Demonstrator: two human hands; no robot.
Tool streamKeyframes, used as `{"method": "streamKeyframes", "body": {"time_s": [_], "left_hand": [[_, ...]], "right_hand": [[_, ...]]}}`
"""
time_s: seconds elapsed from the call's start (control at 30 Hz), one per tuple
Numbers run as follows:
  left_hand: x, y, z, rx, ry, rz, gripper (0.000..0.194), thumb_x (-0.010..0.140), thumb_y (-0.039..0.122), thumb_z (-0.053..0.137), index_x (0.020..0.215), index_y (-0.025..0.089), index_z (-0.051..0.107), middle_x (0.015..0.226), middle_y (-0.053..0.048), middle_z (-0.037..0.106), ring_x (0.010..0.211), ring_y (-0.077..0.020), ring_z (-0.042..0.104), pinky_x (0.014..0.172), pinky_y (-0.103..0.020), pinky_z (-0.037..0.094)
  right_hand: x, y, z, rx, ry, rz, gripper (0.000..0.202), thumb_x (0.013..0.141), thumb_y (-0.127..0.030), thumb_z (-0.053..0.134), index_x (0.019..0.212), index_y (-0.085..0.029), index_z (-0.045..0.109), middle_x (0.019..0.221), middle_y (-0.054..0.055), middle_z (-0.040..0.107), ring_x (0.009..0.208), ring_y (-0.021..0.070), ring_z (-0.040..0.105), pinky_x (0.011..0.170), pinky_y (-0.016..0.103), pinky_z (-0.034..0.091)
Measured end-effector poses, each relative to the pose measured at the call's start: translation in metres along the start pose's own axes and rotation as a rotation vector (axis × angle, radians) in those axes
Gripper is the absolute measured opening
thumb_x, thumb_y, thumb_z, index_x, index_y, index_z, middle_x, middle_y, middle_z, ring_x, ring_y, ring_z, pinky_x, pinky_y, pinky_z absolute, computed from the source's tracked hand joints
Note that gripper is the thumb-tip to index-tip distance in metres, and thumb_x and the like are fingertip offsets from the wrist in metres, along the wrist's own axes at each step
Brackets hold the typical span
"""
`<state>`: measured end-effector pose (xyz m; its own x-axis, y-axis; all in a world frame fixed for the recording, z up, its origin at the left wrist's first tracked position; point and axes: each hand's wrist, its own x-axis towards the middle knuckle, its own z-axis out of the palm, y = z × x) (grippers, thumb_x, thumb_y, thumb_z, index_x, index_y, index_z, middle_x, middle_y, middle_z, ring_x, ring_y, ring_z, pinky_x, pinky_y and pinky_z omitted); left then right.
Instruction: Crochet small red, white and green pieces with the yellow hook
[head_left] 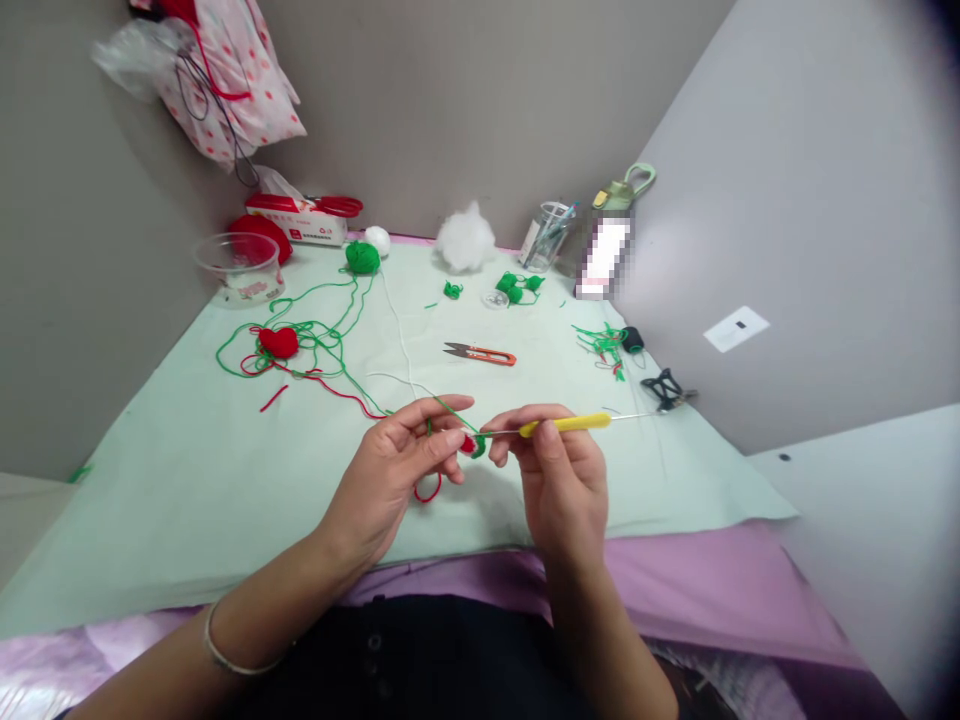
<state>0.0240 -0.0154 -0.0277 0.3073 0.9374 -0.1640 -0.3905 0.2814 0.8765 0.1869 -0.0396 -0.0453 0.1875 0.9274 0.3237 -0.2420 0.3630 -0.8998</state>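
Note:
Between thumb and fingers, my left hand [405, 460] pinches a small crochet piece [478, 446] of red, white and green yarn. Green yarn passes over the left fingers, and a red loop [427, 490] hangs below them. My right hand [562, 470] is closed around the yellow handle of a crochet hook [570, 424]. The hook's metal tip meets the green edge of the piece; whether it is inside a stitch is too small to tell. Beyond my hands lie orange thread snips [480, 354], blades pointing left.
Tangled yarn surrounds a red yarn ball [279, 343] at left, with a green ball [363, 258] behind. White stuffing [465, 240], a clear cup [546, 238], a plastic tub [238, 268] and a tissue box [300, 222] line the back. Green scraps [604, 342] and a black stand [666, 388] are right.

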Motion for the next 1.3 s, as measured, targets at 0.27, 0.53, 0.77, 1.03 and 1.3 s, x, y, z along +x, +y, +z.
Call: {"method": "streamKeyframes", "body": {"time_s": [0.27,0.53,0.77,1.03,1.3], "left_hand": [[-0.002,-0.006,-0.002,0.138,0.014,0.088,0.023,0.09,0.029,0.079,0.112,0.025,0.08,0.086,0.002,0.065,0.066,-0.0099,0.062,0.064,-0.024,0.048],[0.0,-0.007,0.002,-0.163,-0.031,-0.14,0.049,0.082,0.025,0.087,0.13,0.022,0.073,0.08,0.002,0.065,0.065,-0.0081,0.057,0.064,-0.02,0.048],[0.002,-0.001,-0.004,-0.191,-0.053,-0.173,0.039,0.084,0.024,0.085,0.122,0.019,0.079,0.075,0.002,0.061,0.061,-0.0066,0.052,0.061,-0.02,0.045],[0.0,-0.01,0.001,-0.103,0.001,-0.048,0.046,0.079,0.028,0.09,0.123,0.022,0.078,0.078,0.002,0.065,0.063,-0.0084,0.055,0.06,-0.022,0.042],[0.005,-0.007,-0.008,-0.243,-0.047,-0.165,0.03,0.081,0.027,0.087,0.109,0.018,0.082,0.063,0.006,0.052,0.046,-0.002,0.033,0.046,-0.018,0.031]], "right_hand": [[-0.012,-0.008,-0.002,-0.594,-0.108,-0.372,0.027,0.106,-0.016,0.049,0.117,-0.025,0.072,0.099,0.005,0.077,0.084,0.0173,0.073,0.074,0.033,0.061],[-0.015,0.019,0.001,-0.933,-0.084,-0.76,0.042,0.097,-0.006,0.061,0.132,-0.029,0.07,0.109,0.01,0.075,0.099,0.0232,0.072,0.08,0.037,0.063],[-0.005,0.002,-0.002,-0.321,-0.01,-0.218,0.024,0.106,-0.021,0.052,0.104,-0.025,0.075,0.09,0.003,0.072,0.074,0.0153,0.066,0.068,0.031,0.058],[-0.012,0.016,0.006,-0.75,-0.087,-0.62,0.04,0.096,-0.006,0.062,0.128,-0.028,0.072,0.107,0.009,0.077,0.095,0.0215,0.073,0.075,0.035,0.062],[-0.005,0.004,-0.001,-0.331,0.033,-0.205,0.023,0.105,-0.022,0.054,0.101,-0.024,0.076,0.088,0.003,0.071,0.072,0.0151,0.065,0.067,0.03,0.057]]}}
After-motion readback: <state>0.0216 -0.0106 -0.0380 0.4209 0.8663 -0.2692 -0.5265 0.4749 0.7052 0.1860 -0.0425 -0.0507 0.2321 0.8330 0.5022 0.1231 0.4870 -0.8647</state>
